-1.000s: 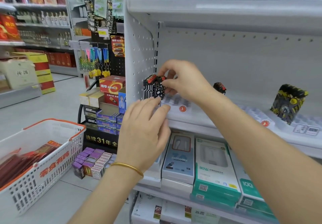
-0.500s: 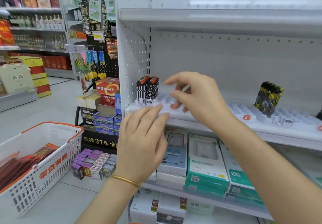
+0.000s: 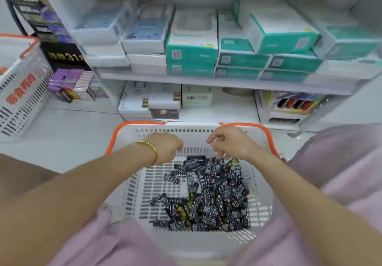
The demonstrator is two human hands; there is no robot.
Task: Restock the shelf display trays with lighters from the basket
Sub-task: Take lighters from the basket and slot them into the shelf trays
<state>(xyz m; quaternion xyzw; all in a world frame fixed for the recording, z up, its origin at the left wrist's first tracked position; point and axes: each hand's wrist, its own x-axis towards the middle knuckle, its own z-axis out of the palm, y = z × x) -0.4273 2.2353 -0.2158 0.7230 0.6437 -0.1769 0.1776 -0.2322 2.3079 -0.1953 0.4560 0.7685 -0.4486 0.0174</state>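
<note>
Lighters (image 3: 217, 193): loose heap in the white basket (image 3: 186, 130), mostly its right half.
Progress: many remain; display trays out of view.
Left hand (image 3: 165, 147): over the basket's far wall, fingers hidden, grip cannot be told.
Right hand (image 3: 231, 144): beside it above the heap, fingers loosely curled, gripping nothing.
Room: pale shop floor (image 3: 68, 133); teal boxes (image 3: 192, 46) shelved beyond the basket.

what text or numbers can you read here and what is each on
"31", yellow, among blurred characters: black sign panel.
"100": teal and white box.
Orange characters on the white slatted basket at left: too blurred.
Labels on the white shelf boxes and prints on the black patterned lighters: too small.
</note>
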